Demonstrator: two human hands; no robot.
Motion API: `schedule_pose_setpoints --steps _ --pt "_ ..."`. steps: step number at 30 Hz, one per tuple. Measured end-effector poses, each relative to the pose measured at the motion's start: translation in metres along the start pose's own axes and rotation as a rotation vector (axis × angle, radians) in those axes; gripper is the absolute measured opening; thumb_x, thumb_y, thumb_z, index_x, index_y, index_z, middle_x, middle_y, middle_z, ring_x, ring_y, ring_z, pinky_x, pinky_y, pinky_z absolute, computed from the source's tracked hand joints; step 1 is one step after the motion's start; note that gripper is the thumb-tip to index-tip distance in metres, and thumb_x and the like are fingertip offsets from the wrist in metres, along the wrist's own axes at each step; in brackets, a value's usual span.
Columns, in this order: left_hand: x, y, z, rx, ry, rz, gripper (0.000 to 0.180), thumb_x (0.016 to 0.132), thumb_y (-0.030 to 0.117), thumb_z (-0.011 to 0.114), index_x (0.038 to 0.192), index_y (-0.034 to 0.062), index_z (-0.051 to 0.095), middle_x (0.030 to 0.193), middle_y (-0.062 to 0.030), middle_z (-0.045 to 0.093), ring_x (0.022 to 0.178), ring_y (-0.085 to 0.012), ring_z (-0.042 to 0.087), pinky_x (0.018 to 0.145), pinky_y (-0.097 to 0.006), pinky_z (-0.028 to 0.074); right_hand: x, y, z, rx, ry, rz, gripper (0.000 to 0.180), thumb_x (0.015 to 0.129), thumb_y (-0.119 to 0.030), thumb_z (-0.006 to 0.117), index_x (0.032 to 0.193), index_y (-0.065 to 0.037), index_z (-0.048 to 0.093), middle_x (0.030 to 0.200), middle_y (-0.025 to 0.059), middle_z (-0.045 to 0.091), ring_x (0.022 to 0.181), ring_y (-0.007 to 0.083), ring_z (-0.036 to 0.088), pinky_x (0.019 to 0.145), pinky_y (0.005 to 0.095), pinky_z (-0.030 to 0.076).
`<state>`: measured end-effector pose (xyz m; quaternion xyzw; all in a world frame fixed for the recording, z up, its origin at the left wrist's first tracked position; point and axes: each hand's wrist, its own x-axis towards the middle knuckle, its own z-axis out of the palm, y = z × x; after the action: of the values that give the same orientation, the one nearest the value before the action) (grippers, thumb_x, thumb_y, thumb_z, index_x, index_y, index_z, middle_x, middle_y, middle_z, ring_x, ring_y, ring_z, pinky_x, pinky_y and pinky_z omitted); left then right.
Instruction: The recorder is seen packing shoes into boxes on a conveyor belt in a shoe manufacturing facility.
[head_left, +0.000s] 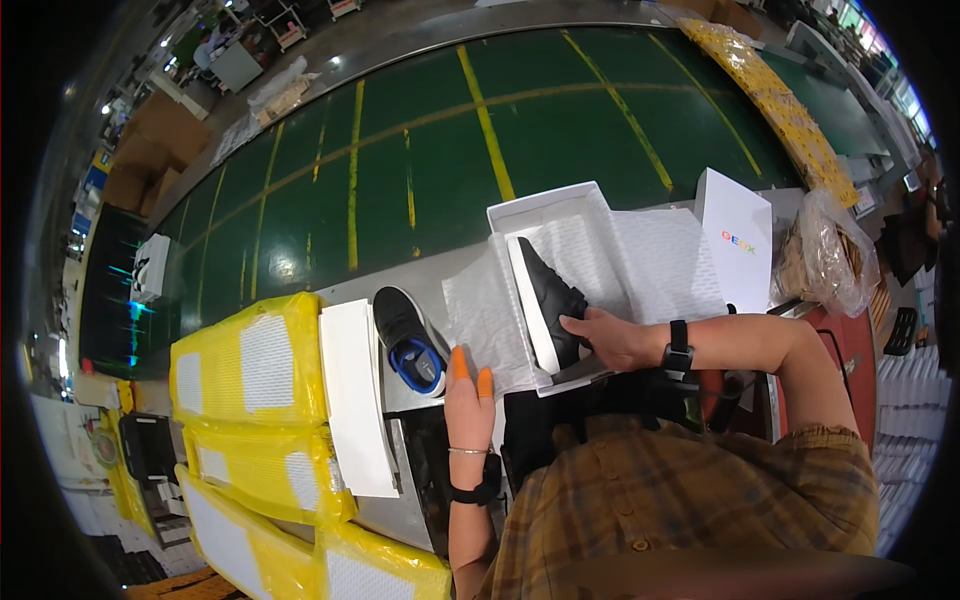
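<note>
A black sneaker (547, 295) with a white sole lies on its side in an open white shoebox (555, 193) lined with printed tissue paper (660, 255). My right hand (612, 340) is closed on that sneaker at its near end, the thumb over the dark upper. My left hand (468, 405) is beside the near left edge of the tissue, its fingers apart and two tips covered in orange; whether it touches the paper I cannot tell. Left of the box sits the other sneaker (400, 325), sole down, its blue lining showing.
The white box lid (735, 240) leans right of the box, near crumpled clear plastic (835, 245). Flat white sheets (350, 400) lie left of the second sneaker, beside yellow-wrapped packs (250, 360). Beyond is a green conveyor belt (430, 150) with yellow lines; a white box (150, 268) stands far left.
</note>
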<state>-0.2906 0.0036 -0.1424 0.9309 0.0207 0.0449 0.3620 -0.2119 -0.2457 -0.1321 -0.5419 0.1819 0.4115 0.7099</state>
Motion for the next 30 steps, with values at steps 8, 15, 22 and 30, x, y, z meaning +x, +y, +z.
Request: schedule_pose_setpoints --steps 8,15,22,30 --pt "0.003 -0.003 0.025 0.035 0.121 -0.037 0.053 0.101 0.028 0.049 0.138 -0.0087 0.043 0.117 -0.0233 0.060 0.092 -0.0351 0.062 0.081 -0.039 0.051 -0.026 -0.007 0.006 0.011 -0.069 -0.028 0.040 0.102 -0.027 0.049 0.137 -0.009 0.043 0.128 0.0028 0.054 0.117 0.0157 0.050 0.097 0.0359 0.042" --pt "0.012 0.035 0.027 -1.069 -0.148 -0.564 0.053 0.096 0.010 0.060 0.144 -0.0010 0.041 0.087 0.0004 0.059 0.071 -0.0061 0.051 0.064 -0.020 0.042 -0.009 0.003 0.002 0.167 -0.188 -0.122 0.033 0.103 -0.021 0.047 0.129 0.000 0.050 0.119 0.0068 0.061 0.106 0.0165 0.059 0.092 0.0340 0.048" --pt "0.025 0.058 -0.065 -1.074 0.336 -0.257 0.063 0.079 -0.014 0.060 0.139 0.0013 0.048 0.100 -0.0002 0.058 0.079 -0.0054 0.052 0.074 -0.019 0.046 -0.052 -0.023 0.028 0.166 -0.110 -0.174 0.028 0.104 -0.025 0.048 0.115 0.000 0.057 0.105 0.0044 0.062 0.094 0.0138 0.059 0.082 0.0301 0.049" --pt "0.039 0.057 -0.154 -1.138 0.310 -0.090 0.065 0.080 -0.009 0.059 0.143 -0.0017 0.043 0.129 -0.0190 0.057 0.113 -0.0231 0.060 0.100 -0.033 0.048 -0.047 -0.024 0.038 0.203 -0.188 -0.207 0.032 0.104 -0.026 0.048 0.124 -0.001 0.053 0.117 0.0026 0.062 0.104 0.0120 0.057 0.090 0.0288 0.046"
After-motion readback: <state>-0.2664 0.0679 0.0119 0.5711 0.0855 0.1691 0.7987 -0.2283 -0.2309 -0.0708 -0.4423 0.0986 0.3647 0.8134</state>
